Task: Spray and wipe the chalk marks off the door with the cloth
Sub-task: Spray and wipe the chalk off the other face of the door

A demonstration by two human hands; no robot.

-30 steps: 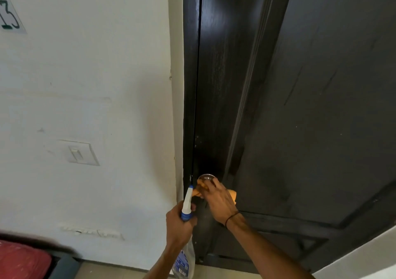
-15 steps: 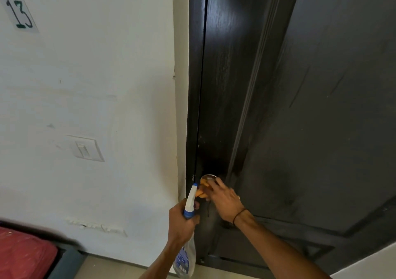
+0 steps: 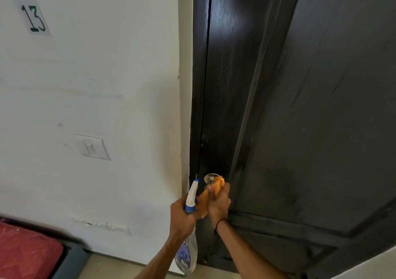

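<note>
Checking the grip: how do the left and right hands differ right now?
The left hand grips the spray bottle by its neck, nozzle up; the right hand clutches the orange cloth. The right hand sits higher, by the door knob, and wears a dark wrist band. Both are curled round something.

Floor (image 3: 120,268): running as a pale strip along the foot of the wall (image 3: 96,86).
Red cushion (image 3: 25,251): lying left of that strip, sitting against a grey frame (image 3: 70,259).

Dark brown door (image 3: 310,128), orange cloth (image 3: 216,187), white-and-blue spray bottle (image 3: 191,199)
</note>
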